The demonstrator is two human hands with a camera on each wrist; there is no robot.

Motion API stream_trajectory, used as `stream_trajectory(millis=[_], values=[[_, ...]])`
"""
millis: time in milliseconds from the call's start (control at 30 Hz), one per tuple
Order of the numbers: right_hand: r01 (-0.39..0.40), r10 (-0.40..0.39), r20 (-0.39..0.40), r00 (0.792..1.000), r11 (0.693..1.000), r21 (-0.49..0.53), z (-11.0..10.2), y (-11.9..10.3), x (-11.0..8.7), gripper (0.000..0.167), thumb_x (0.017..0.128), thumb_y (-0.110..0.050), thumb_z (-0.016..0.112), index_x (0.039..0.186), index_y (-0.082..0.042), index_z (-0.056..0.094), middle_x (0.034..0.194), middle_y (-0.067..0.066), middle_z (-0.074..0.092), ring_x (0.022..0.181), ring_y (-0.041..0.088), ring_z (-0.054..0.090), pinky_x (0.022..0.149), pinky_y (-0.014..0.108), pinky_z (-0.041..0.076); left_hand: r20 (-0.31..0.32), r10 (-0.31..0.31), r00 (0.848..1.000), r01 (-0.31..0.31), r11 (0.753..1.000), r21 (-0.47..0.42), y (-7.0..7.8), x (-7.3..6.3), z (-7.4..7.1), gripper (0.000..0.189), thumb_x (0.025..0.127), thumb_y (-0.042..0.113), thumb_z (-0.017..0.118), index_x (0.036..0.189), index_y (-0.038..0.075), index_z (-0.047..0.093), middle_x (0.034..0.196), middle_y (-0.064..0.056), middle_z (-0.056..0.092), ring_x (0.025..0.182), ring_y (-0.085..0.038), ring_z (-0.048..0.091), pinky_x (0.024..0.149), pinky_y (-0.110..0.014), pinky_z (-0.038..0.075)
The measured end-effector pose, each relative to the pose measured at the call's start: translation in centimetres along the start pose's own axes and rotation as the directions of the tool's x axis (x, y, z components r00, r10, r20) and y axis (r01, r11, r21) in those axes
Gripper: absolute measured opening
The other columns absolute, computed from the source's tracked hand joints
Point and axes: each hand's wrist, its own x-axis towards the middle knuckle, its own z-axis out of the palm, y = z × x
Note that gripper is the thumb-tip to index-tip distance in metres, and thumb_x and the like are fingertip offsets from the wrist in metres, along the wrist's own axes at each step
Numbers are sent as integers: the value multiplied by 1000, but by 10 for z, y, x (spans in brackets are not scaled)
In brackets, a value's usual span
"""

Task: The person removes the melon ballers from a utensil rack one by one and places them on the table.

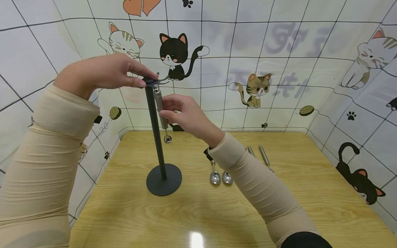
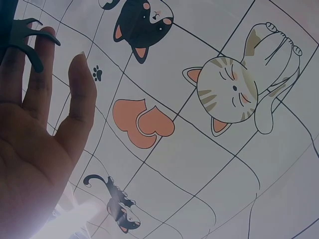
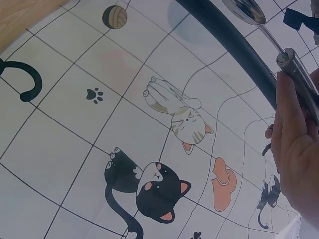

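Observation:
A dark utensil stand [image 1: 157, 132] with a round base and curved hooks at its top stands upright on the left of the table. My left hand [image 1: 114, 73] holds the top of this stand between thumb and fingers; in the left wrist view its fingers lie behind the dark hooks [image 2: 34, 59]. Just below the hooks, my right hand [image 1: 190, 116] pinches the thick metal handle of a small spoon [image 1: 160, 107]. The spoon's bowl points down beside the pole, and the ring on its handle end is right at a hook. The right wrist view shows its shiny bowl [image 3: 246, 11].
Several metal utensils lie on the wooden table [image 1: 192, 210] to the right, among them a spoon [image 1: 215, 177] and one with a long handle [image 1: 264, 155]. My right forearm partly covers them. A cat-printed backdrop [image 1: 217, 69] encloses the table at the back and sides.

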Motion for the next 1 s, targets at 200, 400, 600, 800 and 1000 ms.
stream_trajectory(millis=[200, 400, 600, 800, 1000], values=[[-16, 16, -10, 1000, 1000, -9, -7, -3, -5, 33, 98, -5, 67, 130, -1, 64, 115, 11, 70, 105, 17, 68, 82, 36, 59, 7, 16, 1000, -16, 1000, 6, -1, 0, -1, 43, 103, 15, 60, 146, 11, 57, 143, -17, 58, 135, -39, 48, 107, -61, 36], [-12, 12, -25, 1000, 1000, -18, -18, -1, -11, 33, 98, -5, 68, 130, 0, 63, 117, 11, 70, 106, 19, 68, 83, 37, 59, 13, 14, 1000, -14, 1000, 18, -1, 0, -1, 43, 104, 16, 60, 147, 11, 56, 146, -18, 55, 138, -39, 45, 108, -62, 34], [-49, 49, -65, 997, 999, -3, -36, 4, -20, 32, 98, -4, 66, 130, 2, 63, 116, 15, 68, 104, 24, 68, 83, 42, 59, 39, -21, 999, 20, 1000, 7, -1, 0, -1, 49, 104, 19, 58, 152, 12, 48, 152, -20, 48, 143, -43, 38, 110, -65, 31], [-118, 120, -124, 985, 993, 19, -61, 11, -27, 31, 99, -6, 66, 129, 0, 63, 118, 18, 67, 105, 26, 68, 86, 40, 58, 87, -95, 992, 90, 994, 57, -5, -1, -3, 55, 107, 30, 54, 157, 13, 40, 159, -23, 36, 147, -47, 27, 111, -68, 26], [-157, 161, -184, 970, 987, 34, -90, 25, -37, 35, 100, -7, 64, 135, -1, 60, 123, 17, 65, 109, 25, 67, 85, 39, 58, 103, -125, 987, 120, 991, 55, -8, -2, -4, 56, 107, 34, 52, 157, 13, 39, 159, -25, 35, 147, -48, 25, 110, -69, 25]])
